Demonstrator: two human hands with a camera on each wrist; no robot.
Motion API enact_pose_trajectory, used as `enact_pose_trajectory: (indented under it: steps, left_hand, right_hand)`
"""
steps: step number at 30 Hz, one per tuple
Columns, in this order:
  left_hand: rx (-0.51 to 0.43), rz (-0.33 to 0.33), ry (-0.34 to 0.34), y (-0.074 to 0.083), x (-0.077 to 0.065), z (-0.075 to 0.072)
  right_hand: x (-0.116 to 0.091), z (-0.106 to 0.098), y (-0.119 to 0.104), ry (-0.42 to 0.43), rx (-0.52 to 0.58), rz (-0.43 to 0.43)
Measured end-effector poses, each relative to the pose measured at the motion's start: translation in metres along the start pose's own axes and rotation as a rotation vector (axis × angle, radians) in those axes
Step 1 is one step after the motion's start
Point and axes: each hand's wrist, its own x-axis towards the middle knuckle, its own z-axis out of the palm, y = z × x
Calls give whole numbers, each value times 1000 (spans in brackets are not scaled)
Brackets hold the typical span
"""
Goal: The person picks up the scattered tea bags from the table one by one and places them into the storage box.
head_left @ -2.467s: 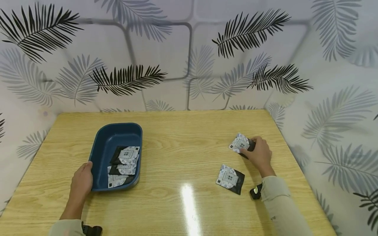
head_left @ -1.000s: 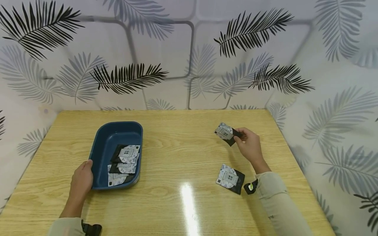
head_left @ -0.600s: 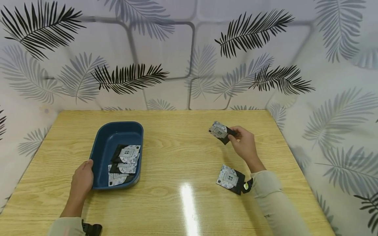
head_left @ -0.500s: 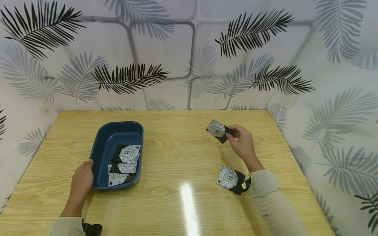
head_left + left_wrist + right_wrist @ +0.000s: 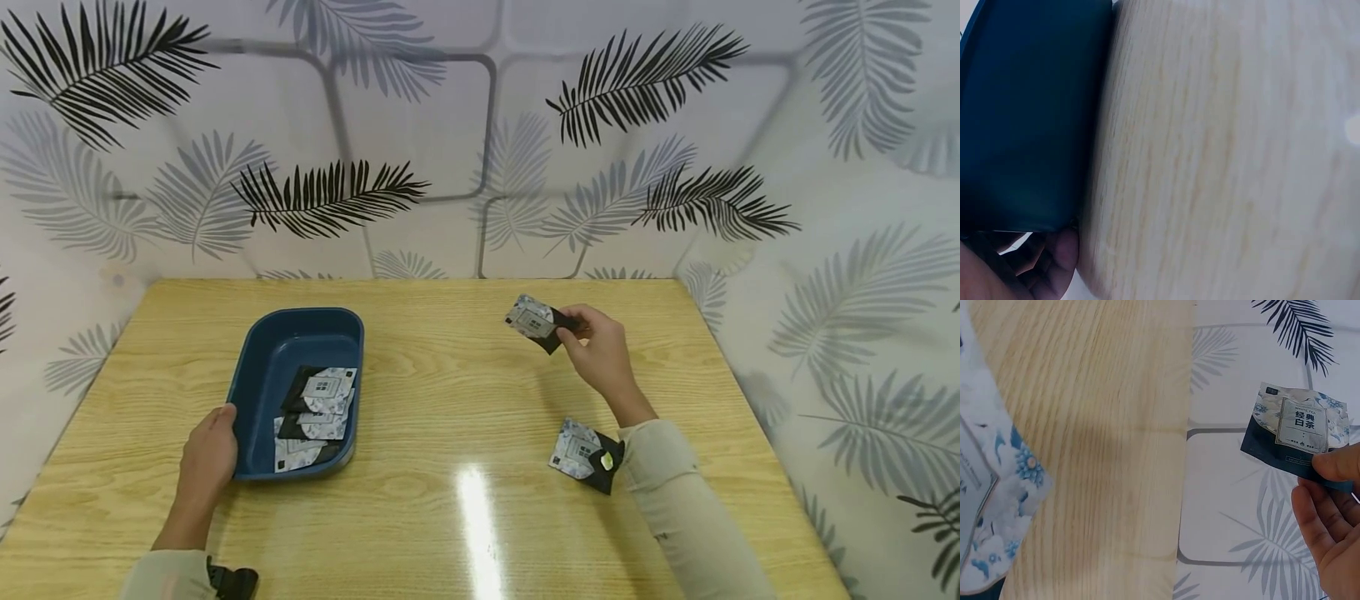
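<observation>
My right hand [image 5: 602, 348] pinches one end of a white tea sachet [image 5: 534, 322], dark at the held end and pale floral at the other. In the right wrist view the held sachet [image 5: 1297, 428] shows its "WHITE TEA" label, with the thumb on its face. At the left, my left hand [image 5: 210, 454] grips the near left corner of a blue plastic basin [image 5: 258, 358]. Its fingers [image 5: 1060, 256] curl under the basin's edge in the left wrist view. Several like sachets [image 5: 322, 392] lie overlapping inside the basin.
Another tea sachet [image 5: 577, 450] lies on the wooden table [image 5: 420, 400], partly overlapped by the right wrist's camera [image 5: 606, 461]. Leaf-patterned cloth [image 5: 420, 125] rises behind the table's far edge. A bright reflection marks the table's near middle.
My right hand has lifted its sachet and carried it leftward and toward the far edge. The left hand and the basin have stayed in place.
</observation>
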Motion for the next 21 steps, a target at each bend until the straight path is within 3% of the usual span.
enact_pose_trajectory:
  steps: [21]
  left_hand:
    - [-23, -3, 15, -2, 1, 2]
  right_hand:
    - [24, 27, -47, -15, 96, -60]
